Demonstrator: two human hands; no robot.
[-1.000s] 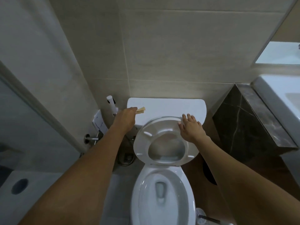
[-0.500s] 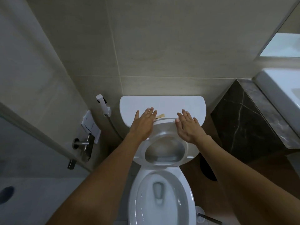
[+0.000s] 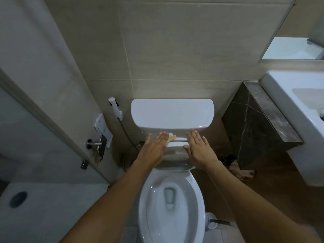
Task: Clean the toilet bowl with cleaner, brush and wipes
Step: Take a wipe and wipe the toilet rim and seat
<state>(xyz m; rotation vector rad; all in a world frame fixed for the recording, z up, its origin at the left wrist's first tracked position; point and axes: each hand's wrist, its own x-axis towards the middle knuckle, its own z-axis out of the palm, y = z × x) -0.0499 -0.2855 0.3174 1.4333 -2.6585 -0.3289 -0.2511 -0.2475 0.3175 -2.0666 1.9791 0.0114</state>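
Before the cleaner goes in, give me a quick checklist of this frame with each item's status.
1. Seat raised against the tank: ok, both hands flat on it.
2. Bowl open and unobstructed: ok.
3. Left hand free for a tool: cannot tell, a tan scrap shows at its fingertips.
4. Right hand free: ok, fingers straight, holding nothing.
5. Brush within reach: ok, on the floor right of the bowl.
6. Cleaner located: not ok, none in view.

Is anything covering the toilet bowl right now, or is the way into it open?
Nothing visible covers the toilet bowl. The seat is raised toward the tank, with the left hand and right hand flat on it.
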